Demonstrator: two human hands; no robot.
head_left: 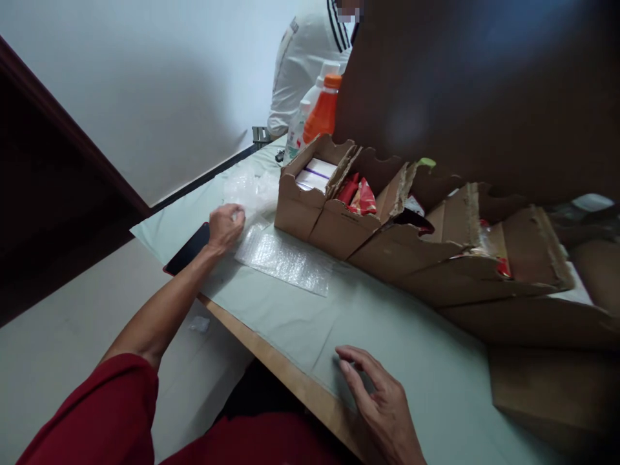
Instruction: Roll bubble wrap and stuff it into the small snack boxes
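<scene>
My left hand (pixel 227 227) reaches to the far left of the table, fingers curled closed at the edge of a crumpled heap of clear bubble wrap (pixel 254 188). It appears to grip that wrap, though the fingertips are partly hidden. Just nearer lies a flat bubble wrap piece (pixel 288 261), spread on the pale green cloth. A dark phone (pixel 188 248) rests beside my left wrist at the table's edge. Over the near side of the table, my right hand (pixel 380 400) is open, thumb and fingers apart, holding nothing.
Several open cardboard bins (pixel 300 203) run in a row along the back, holding white boxes (pixel 316 174) and red packets (pixel 359 194). An orange bottle (pixel 323 110) stands behind them. Another person in white (pixel 305 61) is beyond. A small plastic scrap (pixel 199 323) lies on the floor.
</scene>
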